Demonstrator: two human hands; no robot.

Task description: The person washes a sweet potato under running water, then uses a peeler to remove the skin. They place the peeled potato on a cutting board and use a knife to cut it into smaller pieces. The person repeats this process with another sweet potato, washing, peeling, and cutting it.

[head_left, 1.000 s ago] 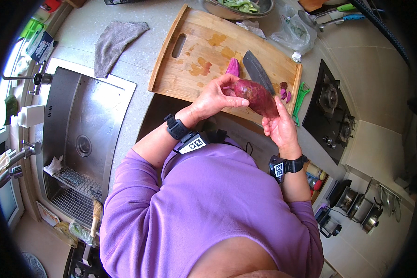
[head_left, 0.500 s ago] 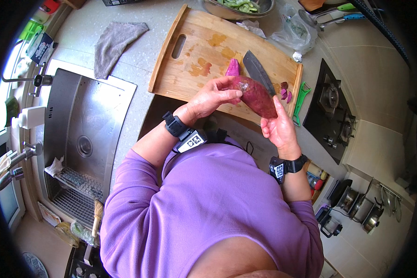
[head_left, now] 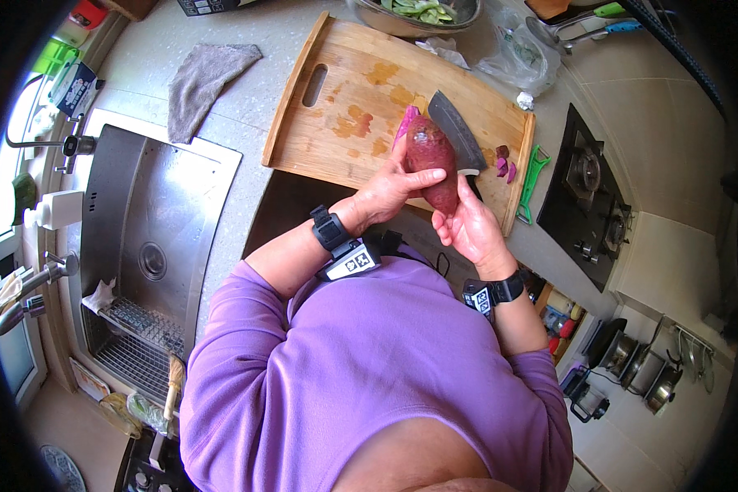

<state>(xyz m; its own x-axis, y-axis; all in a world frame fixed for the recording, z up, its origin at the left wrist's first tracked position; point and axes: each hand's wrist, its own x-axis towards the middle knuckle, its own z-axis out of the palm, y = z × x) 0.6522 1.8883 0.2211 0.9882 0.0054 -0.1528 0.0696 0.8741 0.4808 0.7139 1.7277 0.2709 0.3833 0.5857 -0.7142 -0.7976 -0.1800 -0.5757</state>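
Observation:
My left hand [head_left: 398,187] grips a reddish-purple sweet potato [head_left: 432,157], held above the near edge of a wooden cutting board [head_left: 336,98]. My right hand [head_left: 470,225] cups the potato's lower end from the right, fingers touching it. A broad cleaver [head_left: 455,135] lies on the board just behind the potato, its handle hidden by my hands. Purple peel scraps [head_left: 505,163] lie on the board's right end, and a pink-purple piece [head_left: 404,125] shows left of the potato.
A green peeler [head_left: 530,182] lies right of the board beside a gas hob [head_left: 589,201]. A steel sink [head_left: 135,238] is at left, a grey cloth [head_left: 201,74] above it. A bowl of greens [head_left: 418,11] and plastic bags [head_left: 517,53] stand behind the board.
The sweet potato has been turned from lying slanted to nearly upright, and my left hand has shifted its hold around it. My right hand stays under its lower end.

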